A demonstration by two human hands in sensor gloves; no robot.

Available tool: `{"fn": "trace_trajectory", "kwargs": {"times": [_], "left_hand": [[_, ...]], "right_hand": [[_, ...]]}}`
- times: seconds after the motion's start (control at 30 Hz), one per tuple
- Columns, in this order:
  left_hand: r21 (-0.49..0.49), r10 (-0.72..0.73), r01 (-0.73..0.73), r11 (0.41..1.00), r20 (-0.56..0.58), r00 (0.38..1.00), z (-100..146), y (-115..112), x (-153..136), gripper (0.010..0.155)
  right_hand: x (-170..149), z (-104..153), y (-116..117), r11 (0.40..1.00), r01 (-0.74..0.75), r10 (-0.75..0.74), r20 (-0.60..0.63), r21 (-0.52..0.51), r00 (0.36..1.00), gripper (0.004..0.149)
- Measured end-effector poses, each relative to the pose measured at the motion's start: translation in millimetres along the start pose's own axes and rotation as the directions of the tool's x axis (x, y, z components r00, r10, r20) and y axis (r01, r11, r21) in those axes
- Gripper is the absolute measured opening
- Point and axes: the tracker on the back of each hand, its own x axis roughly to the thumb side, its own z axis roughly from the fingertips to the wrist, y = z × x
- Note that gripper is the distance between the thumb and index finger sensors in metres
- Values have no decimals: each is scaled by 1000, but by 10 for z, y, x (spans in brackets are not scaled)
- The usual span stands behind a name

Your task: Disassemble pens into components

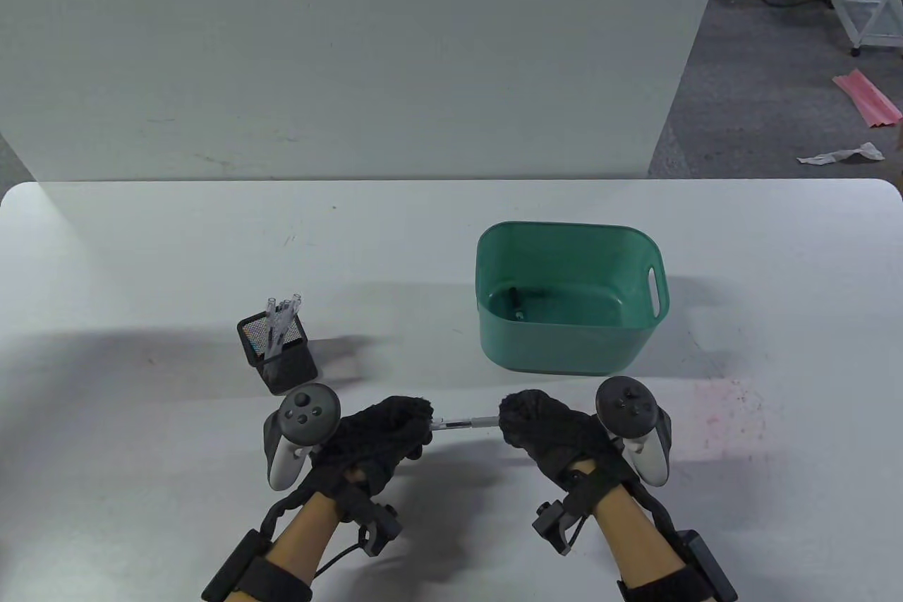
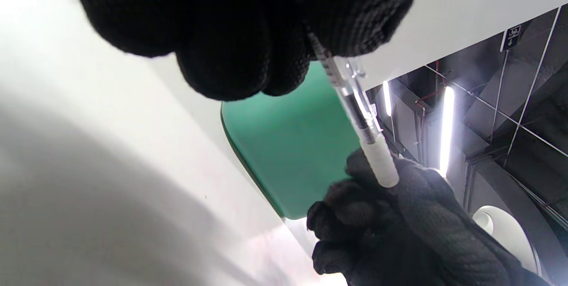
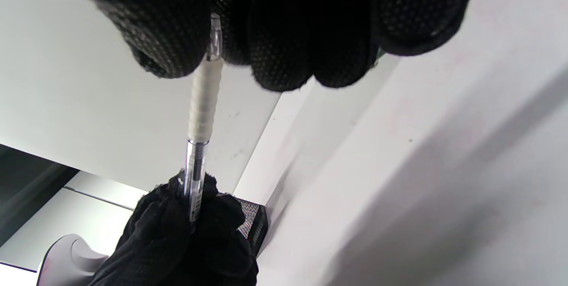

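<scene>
A clear pen with a white rubber grip is held level between both hands, above the table's front middle. My left hand grips the clear barrel end; in the left wrist view the pen runs from my fingers toward the right hand. My right hand grips the tip end next to the white grip sleeve. Both pen ends are hidden inside the gloves.
A green plastic bin stands behind my right hand, with a small dark pen part inside. A black mesh holder with clear pens stands behind my left hand. The white table ends at a grey wall.
</scene>
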Motion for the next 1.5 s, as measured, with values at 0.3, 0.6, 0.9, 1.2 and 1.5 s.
{"fn": "trace_trajectory", "kwargs": {"times": [0.3,0.6,0.9,1.2,1.5], "left_hand": [[-11,16,-16,1000,0,1000,9,1,-6,42],[-8,31,-31,999,-14,999,4,28,-33,42],[-14,40,-40,999,-23,999,3,19,-32,42],[-20,30,-31,999,-31,999,2,12,-42,42],[-34,36,-37,999,-34,999,-5,3,-50,42]], "right_hand": [[-36,-9,21,998,52,-52,-6,18,999,46],[-60,5,7,999,43,-44,-57,-12,997,55],[-43,7,-24,999,-21,23,-46,36,999,63],[-15,5,-17,999,-40,40,-43,12,998,49],[-52,-16,-11,1000,22,-20,-56,20,998,45]]}}
